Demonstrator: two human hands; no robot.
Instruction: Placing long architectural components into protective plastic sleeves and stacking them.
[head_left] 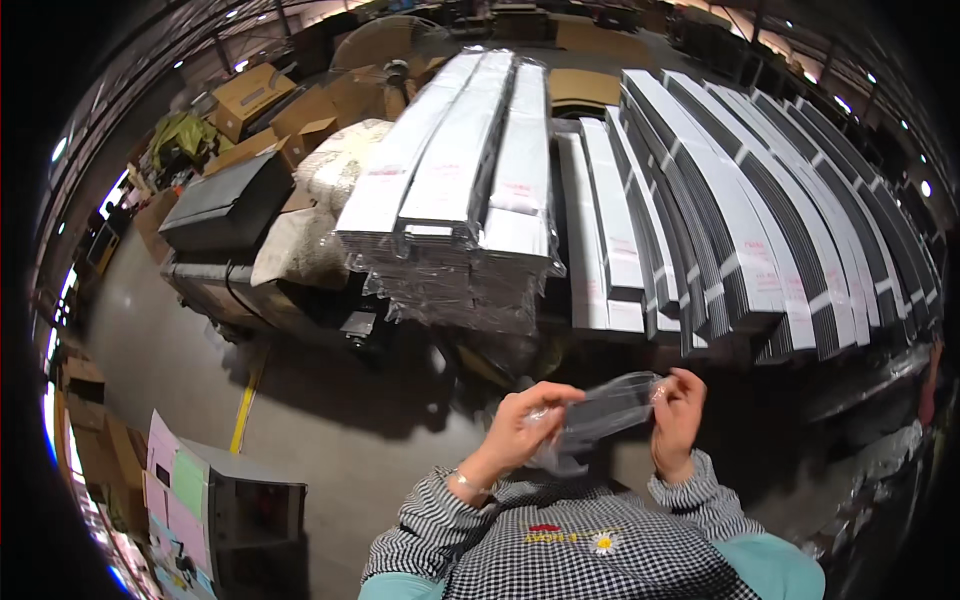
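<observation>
Warehouse kinda place: grey floor [135, 335] with a yellow line [243, 410] on the left, cardboard boxes [250, 100] piled past it, then a plastic-wrapped stack of long white-topped strips [440, 185], then strapped bundles [745, 225] on the right. Left hand's [520, 428] fingers are nearly closed, pinching one end of some clear plastic [610, 408]. It's stretched between both hands, just above the checked apron [570, 540]. Right hand's [677, 418] got the other end, thumb and fingertips together.

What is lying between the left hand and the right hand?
In the head view, clear plastic spans between the left hand and the right hand, held by both.
</observation>
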